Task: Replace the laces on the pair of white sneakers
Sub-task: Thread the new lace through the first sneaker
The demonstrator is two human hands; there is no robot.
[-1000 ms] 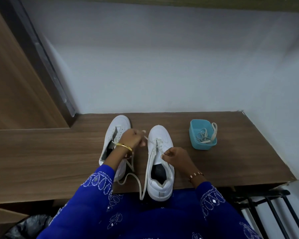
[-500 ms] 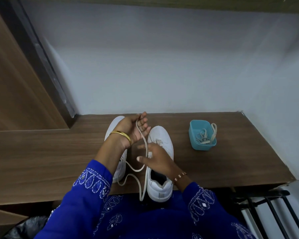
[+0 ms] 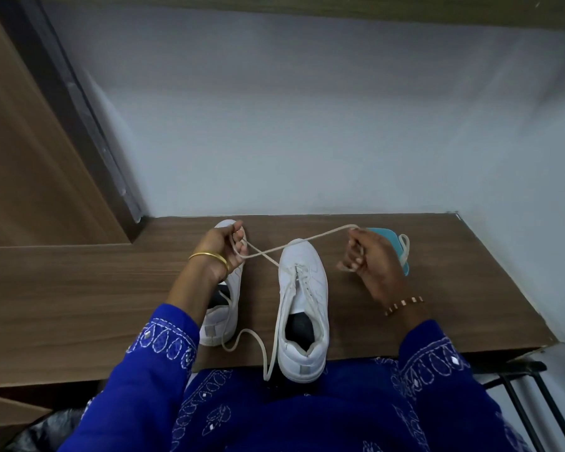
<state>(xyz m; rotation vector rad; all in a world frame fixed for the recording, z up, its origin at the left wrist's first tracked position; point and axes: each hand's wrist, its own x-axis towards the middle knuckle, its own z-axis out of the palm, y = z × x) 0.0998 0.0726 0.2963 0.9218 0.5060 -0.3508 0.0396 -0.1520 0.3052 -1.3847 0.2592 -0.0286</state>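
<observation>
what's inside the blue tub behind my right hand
The right hand covers most of the blue tub, so its inside is hidden. Only a pale lace loop shows, hanging over its right rim.

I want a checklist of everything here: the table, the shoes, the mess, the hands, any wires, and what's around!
Surface: wooden table, against a pale wall.
Job's things: two white sneakers; right sneaker partly laced, left sneaker partly hidden by the arm. A lace is stretched between both hands, and crosses another strand above the right sneaker's toe. A loose lace end trails over the table's near edge.
Clutter: blue tub behind the right hand, a lace hanging over its rim.
Hands: left hand and right hand, each with a grip on the lace.
Cables: nothing seen.
Surroundings: wooden panel at left, black rack lower right.
</observation>
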